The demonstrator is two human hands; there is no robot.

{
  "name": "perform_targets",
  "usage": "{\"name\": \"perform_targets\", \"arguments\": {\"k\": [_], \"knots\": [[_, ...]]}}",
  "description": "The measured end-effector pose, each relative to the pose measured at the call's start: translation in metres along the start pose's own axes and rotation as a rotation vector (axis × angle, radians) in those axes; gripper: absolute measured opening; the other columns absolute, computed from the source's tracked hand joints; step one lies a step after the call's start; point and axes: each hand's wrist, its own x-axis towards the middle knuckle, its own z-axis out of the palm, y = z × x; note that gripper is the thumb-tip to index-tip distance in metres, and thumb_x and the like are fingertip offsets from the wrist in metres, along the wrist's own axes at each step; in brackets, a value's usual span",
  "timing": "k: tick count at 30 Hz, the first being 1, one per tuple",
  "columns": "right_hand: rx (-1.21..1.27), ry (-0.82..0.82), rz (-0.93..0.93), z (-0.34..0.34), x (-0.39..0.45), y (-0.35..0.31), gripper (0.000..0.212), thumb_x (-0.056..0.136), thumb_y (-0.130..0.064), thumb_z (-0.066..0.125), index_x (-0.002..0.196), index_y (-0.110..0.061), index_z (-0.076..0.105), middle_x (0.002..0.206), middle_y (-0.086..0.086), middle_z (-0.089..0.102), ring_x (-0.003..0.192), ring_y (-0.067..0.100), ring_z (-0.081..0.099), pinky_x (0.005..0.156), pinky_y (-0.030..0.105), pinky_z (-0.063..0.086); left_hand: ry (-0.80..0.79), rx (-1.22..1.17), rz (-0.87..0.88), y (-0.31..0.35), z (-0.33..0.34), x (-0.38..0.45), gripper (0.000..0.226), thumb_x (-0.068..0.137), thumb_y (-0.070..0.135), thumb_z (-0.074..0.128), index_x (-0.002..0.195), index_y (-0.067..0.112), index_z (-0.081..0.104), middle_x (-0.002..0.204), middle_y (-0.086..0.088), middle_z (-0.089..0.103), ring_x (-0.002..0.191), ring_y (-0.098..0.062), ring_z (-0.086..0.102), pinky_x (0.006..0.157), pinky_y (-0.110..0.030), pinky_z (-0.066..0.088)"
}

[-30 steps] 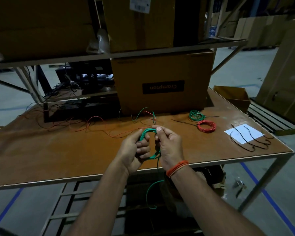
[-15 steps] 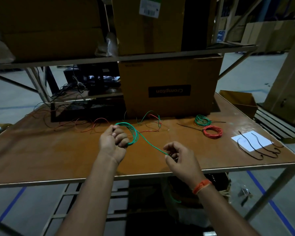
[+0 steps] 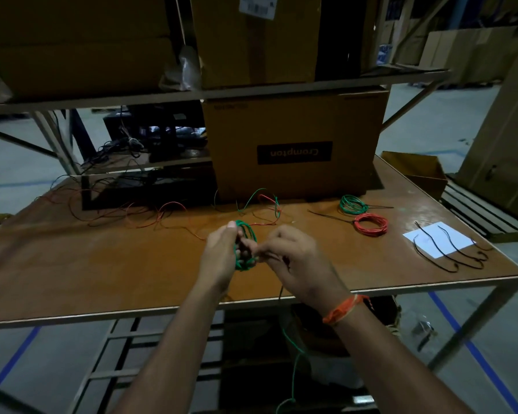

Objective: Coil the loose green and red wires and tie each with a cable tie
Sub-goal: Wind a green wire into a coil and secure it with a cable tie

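Here both hands (image 3: 260, 252) grip 1 green wire coil (image 3: 245, 249) above the table (image 3: 102, 264).

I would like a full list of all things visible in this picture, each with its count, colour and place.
green wire in hands: one, green, partly coiled above the table, its tail hanging below the edge
tied coils: two, one green, one red, right rear of the table
loose wires: several, red and green, rear of the table
cable ties: about three, black, on and beside the white paper
white paper: one, right side
table: one, brown
Crompton box: one, brown cardboard, rear of the table
small open box: one, brown, far right corner
left hand: holds the coil
right hand: pinches the wire
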Motion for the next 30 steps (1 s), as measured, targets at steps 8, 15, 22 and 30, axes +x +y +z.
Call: {"name": "perform_targets", "arguments": {"k": [8, 15, 22, 30], "knots": [[0.116, 0.094, 0.251, -0.008, 0.011, 0.013, 0.023, 0.085, -0.017, 0.077, 0.105, -0.022, 0.068, 0.102, -0.009, 0.060, 0.095, 0.005, 0.057, 0.070, 0.021, 0.054, -0.277, 0.111, -0.028, 0.002, 0.005, -0.012, 0.033, 0.109, 0.029, 0.037, 0.087, 0.013, 0.054, 0.057, 0.008, 0.036, 0.047, -0.006, 0.027, 0.042, -0.017, 0.024], [0.729, -0.139, 0.656, 0.011, -0.007, 0.024, 0.021, 0.099, -0.029, 0.059, 0.105, -0.012, 0.070, 0.091, 0.002, 0.070, 0.079, 0.005, 0.063, 0.069, 0.022, 0.049, -0.340, -0.221, -0.172, -0.002, 0.000, -0.025, 0.041, 0.108, 0.033, 0.038, 0.072, 0.017, 0.048, 0.052, 0.006, 0.023, 0.041, -0.009, 0.015, 0.046, -0.026, 0.011], [0.938, 0.230, 0.769, 0.037, -0.012, 0.001, 0.018, 0.100, -0.018, 0.057, 0.103, -0.002, 0.065, 0.062, -0.002, 0.049, 0.054, 0.010, 0.044, 0.050, 0.023, 0.040, -0.157, -0.333, -0.231, -0.021, 0.013, -0.034, 0.042, 0.109, 0.034, 0.038, 0.069, 0.020, 0.043, 0.050, 0.008, 0.025, 0.038, -0.006, 0.017, 0.042, -0.022, 0.011], [0.736, 0.318, 0.701, 0.050, -0.024, -0.002, 0.022, 0.102, -0.021, 0.056, 0.089, -0.015, 0.073, 0.052, -0.014, 0.045, 0.048, 0.005, 0.037, 0.047, 0.023, 0.031, -0.257, -0.413, -0.334, -0.030, 0.013, -0.043, 0.045, 0.107, 0.038, 0.039, 0.066, 0.020, 0.037, 0.052, 0.004, 0.020, 0.039, -0.008, 0.016, 0.044, -0.024, 0.010]]}}
